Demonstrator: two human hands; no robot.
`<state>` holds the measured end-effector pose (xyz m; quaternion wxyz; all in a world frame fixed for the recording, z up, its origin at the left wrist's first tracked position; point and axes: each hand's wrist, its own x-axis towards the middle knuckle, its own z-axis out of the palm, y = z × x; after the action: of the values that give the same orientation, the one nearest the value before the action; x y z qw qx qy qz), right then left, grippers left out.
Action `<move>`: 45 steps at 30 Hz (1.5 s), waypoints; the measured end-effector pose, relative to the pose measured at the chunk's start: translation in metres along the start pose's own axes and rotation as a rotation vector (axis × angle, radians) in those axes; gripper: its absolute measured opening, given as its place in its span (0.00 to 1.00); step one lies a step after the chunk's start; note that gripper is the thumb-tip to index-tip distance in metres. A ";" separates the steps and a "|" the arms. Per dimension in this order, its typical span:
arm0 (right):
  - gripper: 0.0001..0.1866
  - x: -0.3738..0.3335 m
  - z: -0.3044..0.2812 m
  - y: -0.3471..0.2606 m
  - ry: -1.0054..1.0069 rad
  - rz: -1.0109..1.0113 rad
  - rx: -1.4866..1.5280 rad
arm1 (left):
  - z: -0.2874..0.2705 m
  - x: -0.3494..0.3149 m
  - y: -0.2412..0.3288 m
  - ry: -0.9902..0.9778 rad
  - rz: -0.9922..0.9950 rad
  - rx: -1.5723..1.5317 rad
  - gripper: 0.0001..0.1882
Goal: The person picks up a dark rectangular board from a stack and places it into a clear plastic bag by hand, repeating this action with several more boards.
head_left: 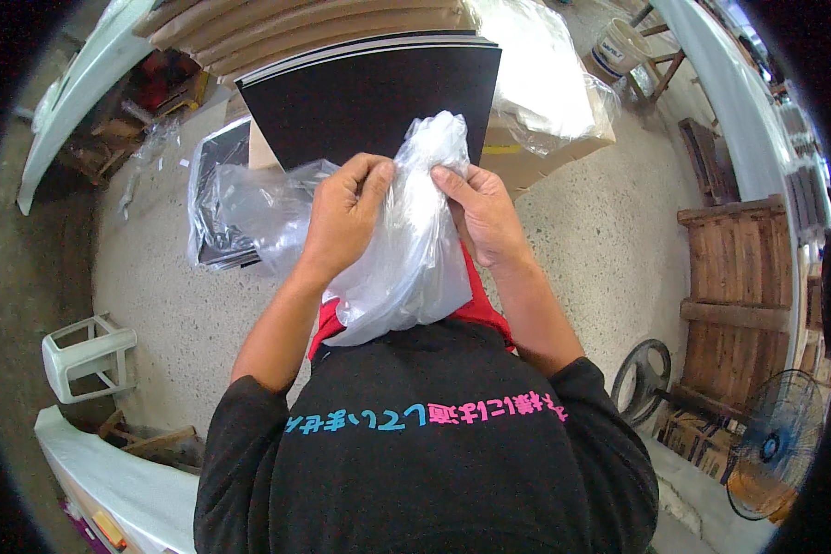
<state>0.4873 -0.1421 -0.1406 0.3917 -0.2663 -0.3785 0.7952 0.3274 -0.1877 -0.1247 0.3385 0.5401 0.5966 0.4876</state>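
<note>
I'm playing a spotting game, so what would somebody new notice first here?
Probably the crinkly, see-through plastic bag in the middle, held by the person's left grip and right grip. Just beyond it is a big, flat, black rectangular panel. A round wire-caged fan with a blue centre stands out at the lower right.

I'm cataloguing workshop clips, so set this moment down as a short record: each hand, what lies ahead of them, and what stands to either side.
Left hand: pinches clear plastic film
Right hand: pinches the same film, thumb on top
Film state: bunched and creased, hanging toward the lap
Beyond the hands: black panels
Left side, on the floor: plastic-wrapped black stack; white stool
Right side: wooden pallet; fan with blue hub
</note>
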 end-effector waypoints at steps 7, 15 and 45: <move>0.12 0.000 0.024 0.000 0.130 -0.099 0.059 | 0.011 -0.007 0.012 0.029 0.060 0.156 0.10; 0.12 0.004 0.023 0.005 0.134 -0.195 0.047 | 0.003 -0.002 0.002 0.057 -0.080 -0.382 0.08; 0.16 0.001 0.023 -0.009 0.015 -0.093 0.106 | -0.011 -0.003 0.017 -0.031 0.011 -0.222 0.09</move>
<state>0.4741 -0.1463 -0.1207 0.4444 -0.2335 -0.3450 0.7931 0.3233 -0.1940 -0.1058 0.4026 0.5103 0.5305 0.5441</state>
